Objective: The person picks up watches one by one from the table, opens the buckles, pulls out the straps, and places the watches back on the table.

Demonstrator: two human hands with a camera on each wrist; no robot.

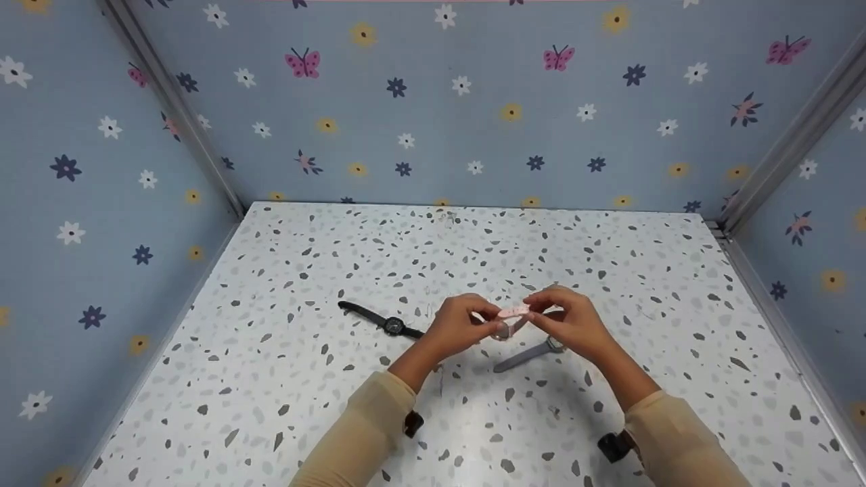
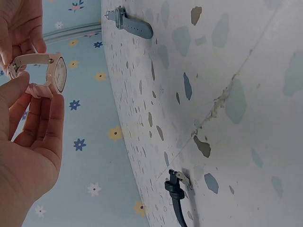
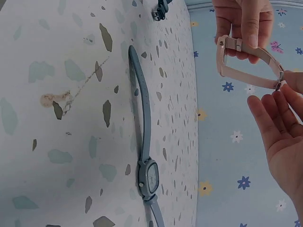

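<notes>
A pink wristwatch is held up off the table between both hands, its strap bent round into a loop. My left hand pinches the strap close to the round watch case. At the other end of the loop, by the metal buckle, my right hand pinches the strap between thumb and fingers. Whether the buckle is fastened cannot be told. Below the right hand lies a grey-blue wristwatch, its strap stretched out. A black wristwatch lies flat left of the left hand, which hides one end.
The white speckled table carries the two lying watches. Blue panels with flowers and butterflies stand at the back and both sides, with metal posts at the corners. A dark device sits at the right wrist.
</notes>
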